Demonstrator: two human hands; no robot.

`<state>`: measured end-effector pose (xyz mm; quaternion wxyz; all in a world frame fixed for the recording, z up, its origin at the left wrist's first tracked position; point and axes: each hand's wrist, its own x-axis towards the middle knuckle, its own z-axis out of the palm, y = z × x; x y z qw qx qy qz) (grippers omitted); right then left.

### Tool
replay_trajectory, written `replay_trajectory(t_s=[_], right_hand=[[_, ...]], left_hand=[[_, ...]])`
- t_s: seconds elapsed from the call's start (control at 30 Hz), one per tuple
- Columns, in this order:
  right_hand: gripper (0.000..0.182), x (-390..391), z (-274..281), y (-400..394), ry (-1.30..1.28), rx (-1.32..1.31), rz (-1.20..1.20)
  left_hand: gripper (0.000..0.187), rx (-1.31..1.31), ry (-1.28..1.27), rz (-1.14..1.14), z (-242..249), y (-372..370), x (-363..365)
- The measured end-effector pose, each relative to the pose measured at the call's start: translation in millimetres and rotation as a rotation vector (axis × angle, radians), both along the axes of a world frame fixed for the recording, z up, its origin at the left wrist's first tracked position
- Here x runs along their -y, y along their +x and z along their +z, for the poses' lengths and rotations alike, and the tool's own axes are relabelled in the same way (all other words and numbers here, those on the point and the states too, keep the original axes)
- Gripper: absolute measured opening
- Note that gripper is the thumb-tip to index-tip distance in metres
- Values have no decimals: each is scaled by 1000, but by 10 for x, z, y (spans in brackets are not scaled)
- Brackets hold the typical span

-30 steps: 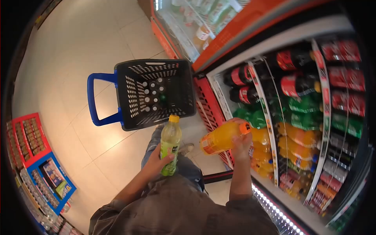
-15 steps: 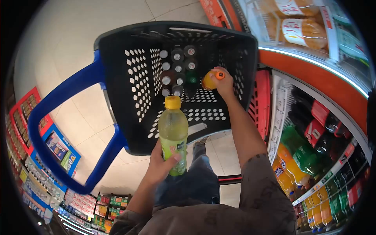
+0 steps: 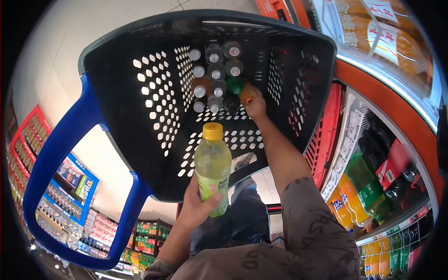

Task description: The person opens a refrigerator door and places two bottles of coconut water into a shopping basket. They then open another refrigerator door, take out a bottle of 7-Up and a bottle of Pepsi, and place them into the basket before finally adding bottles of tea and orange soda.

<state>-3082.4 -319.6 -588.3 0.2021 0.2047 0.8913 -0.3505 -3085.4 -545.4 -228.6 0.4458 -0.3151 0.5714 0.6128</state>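
My left hand (image 3: 200, 205) is wrapped round a bottle of pale yellow-green drink (image 3: 213, 163) with a yellow cap, held upright in front of the basket. Deep inside the dark shopping basket (image 3: 116, 116), my right hand (image 3: 255, 103) grips an orange drink bottle (image 3: 246, 95) with an orange cap. That bottle is low in the basket, close beside a green bottle (image 3: 235, 85). Several bottles with pale caps (image 3: 216, 74) stand upright in rows to the left of my right hand. The orange bottle's base is hidden.
A blue handle (image 3: 37, 177) sticks out from the basket's left side. On the right, a chilled shelf (image 3: 387, 88) holds large orange drink bottles, with soda bottles (image 3: 364, 186) on racks below. Stocked store shelves (image 3: 60, 186) stand at the lower left.
My right hand has moved down into the basket with the orange drink bottle, closer to the standing bottles. The basket now looks larger in view. My left hand still holds its bottle.
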Motion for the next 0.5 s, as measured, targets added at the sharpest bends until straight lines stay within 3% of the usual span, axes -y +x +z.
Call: replay_trajectory(t_s=[0.13, 0.23, 0.27, 0.3, 0.4, 0.47, 0.5], right_hand=[[55, -161, 280, -84, 1, 253, 93], [48, -217, 496, -198, -54, 59, 9], [45, -225, 593, -203, -340, 134, -167], [43, -195, 1031, -383, -626, 208, -344], [39, -284, 2377, -693, -1358, 319, -379], [36, -264, 2850, -682, -1342, 108, -220], [34, -203, 3072, -712, -1141, -52, -100]], left_hand=[[73, -78, -9, -51, 43, -75, -65], [69, -97, -35, -112, 68, -127, -111], [68, -100, -46, -131, 80, -159, -132], [68, -140, -76, -210, 97, -209, -152], [68, -269, -170, -412, 106, -298, -196], [69, -373, -224, -512, 91, -290, -232], [70, -390, -222, -543, 94, -288, -247]])
